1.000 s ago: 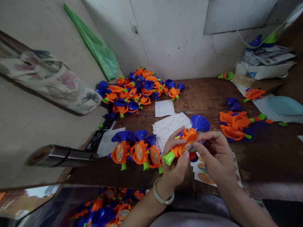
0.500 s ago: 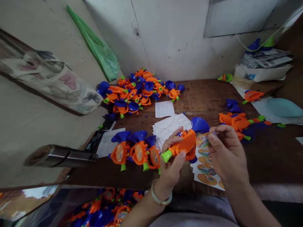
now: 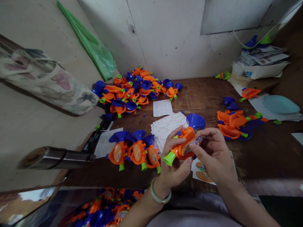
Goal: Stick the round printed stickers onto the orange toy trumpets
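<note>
Now the left hand is gripping an orange-and-blue toy horn, while the right hand is pinching a printed round sticker narrowly against its body. Just below the horn, a sticker sheet is lying. Left of it, three horns are already wearing labels. Beyond it, a heap of horns and, to the right, orange bodies are lying, their labels unclear. Farthest right, a white carton is showing "PIN".

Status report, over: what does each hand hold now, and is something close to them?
Left hand: gripping orange toy horn, blue cup, green mouthpiece. Right hand: pinching printed sticker against horn body. Three more horns nearby.
</note>
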Available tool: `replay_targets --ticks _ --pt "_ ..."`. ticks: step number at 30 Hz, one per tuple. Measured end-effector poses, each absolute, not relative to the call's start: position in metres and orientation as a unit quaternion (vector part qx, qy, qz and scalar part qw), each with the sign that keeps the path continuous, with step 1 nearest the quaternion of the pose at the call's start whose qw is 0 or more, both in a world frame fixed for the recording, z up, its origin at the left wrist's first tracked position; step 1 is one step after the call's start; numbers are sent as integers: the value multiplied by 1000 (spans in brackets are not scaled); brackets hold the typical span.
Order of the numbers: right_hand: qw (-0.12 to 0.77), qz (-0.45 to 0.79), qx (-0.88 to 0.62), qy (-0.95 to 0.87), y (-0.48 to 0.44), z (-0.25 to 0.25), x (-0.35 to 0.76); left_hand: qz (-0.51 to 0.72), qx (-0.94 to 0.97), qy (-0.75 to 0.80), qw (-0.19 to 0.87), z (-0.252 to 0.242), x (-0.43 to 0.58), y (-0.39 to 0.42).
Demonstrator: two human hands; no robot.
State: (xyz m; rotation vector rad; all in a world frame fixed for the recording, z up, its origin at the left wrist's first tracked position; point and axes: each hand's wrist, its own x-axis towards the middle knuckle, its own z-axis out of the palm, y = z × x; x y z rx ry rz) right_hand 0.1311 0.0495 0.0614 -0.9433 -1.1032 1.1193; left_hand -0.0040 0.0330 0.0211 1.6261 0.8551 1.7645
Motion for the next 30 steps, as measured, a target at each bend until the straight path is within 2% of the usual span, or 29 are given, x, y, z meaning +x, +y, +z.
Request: replay_targets --ticks 7,30 --pt "598 506 -402 -474 49 59 131 661 630 327 244 22 -5 36" --pt "601 499 -418 -464 49 59 126 680 603 342 238 19 -1 37"
